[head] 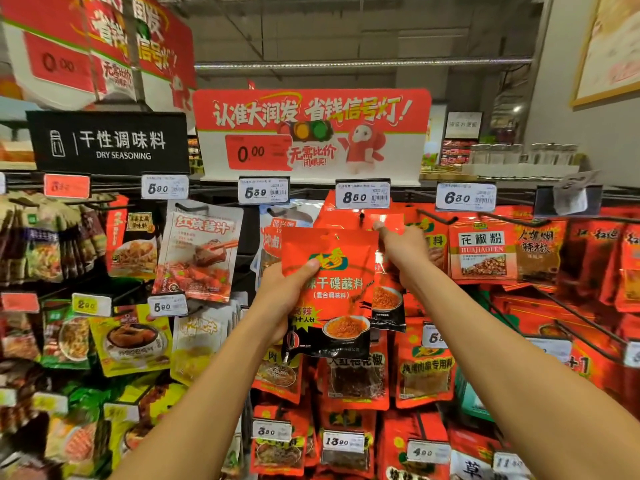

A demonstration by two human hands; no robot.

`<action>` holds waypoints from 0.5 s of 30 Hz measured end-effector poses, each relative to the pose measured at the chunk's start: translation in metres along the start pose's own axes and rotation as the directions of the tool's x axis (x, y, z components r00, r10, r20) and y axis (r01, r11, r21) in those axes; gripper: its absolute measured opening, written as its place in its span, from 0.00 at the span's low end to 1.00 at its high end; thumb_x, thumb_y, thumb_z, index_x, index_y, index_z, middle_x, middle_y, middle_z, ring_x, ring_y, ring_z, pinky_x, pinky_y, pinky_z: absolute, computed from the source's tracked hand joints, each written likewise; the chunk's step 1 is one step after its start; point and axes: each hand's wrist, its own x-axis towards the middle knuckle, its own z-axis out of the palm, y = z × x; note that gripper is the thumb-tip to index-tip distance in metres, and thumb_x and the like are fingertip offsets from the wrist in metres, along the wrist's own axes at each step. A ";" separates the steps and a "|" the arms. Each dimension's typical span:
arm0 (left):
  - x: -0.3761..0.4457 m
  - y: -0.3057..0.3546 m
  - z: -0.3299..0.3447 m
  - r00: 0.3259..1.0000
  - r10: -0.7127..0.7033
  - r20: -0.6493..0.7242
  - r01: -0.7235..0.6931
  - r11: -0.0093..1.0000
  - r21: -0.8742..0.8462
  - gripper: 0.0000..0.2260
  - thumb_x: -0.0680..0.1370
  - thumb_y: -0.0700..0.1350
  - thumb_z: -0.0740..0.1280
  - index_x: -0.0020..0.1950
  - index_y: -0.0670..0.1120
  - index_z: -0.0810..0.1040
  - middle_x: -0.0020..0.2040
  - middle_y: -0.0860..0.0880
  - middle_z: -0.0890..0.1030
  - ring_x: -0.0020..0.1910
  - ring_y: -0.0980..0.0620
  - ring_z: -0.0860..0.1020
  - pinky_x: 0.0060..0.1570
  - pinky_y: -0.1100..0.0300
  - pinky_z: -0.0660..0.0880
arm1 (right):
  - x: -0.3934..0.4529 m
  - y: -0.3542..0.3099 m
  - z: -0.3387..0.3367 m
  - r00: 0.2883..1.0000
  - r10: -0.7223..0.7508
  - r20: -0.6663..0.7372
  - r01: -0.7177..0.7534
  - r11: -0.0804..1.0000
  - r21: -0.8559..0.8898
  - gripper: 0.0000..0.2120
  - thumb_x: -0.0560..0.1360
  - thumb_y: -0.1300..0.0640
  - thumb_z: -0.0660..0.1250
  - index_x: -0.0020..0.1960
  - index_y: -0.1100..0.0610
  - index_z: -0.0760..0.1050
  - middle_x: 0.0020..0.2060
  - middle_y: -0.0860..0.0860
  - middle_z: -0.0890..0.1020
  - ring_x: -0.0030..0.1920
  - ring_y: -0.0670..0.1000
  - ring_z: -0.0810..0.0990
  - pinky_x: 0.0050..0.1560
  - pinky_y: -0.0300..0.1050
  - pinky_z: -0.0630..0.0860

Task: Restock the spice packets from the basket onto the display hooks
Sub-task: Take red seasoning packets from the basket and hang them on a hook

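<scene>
The left hand (291,289) grips a red spice packet (329,292) upright by its left edge. Just beyond, right hand (401,247) fingers pinch hanging packets below the hook (362,216) (directly above the packet's top).

Red-black spice packet (329,292) upright (glossy), below display hook (362,216).

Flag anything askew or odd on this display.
The white price tag on the far-right top hook hangs crumpled and tilted, its price unreadable, while neighbouring tags sit flat. The white and red sauce packet under the 5.90 tag hangs slanted. The red and black spice packet in the left hand is not hooked yet.
</scene>
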 end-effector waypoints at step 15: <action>0.034 0.022 0.058 0.992 -0.121 -0.046 0.124 0.991 0.049 0.17 0.78 0.60 0.69 0.54 0.47 0.80 0.38 0.48 0.87 0.35 0.50 0.86 0.26 0.59 0.79 | -0.014 0.009 -0.020 0.965 -0.261 0.009 0.260 0.963 0.077 0.32 0.72 0.28 0.64 0.42 0.60 0.77 0.39 0.53 0.84 0.41 0.55 0.83 0.48 0.61 0.81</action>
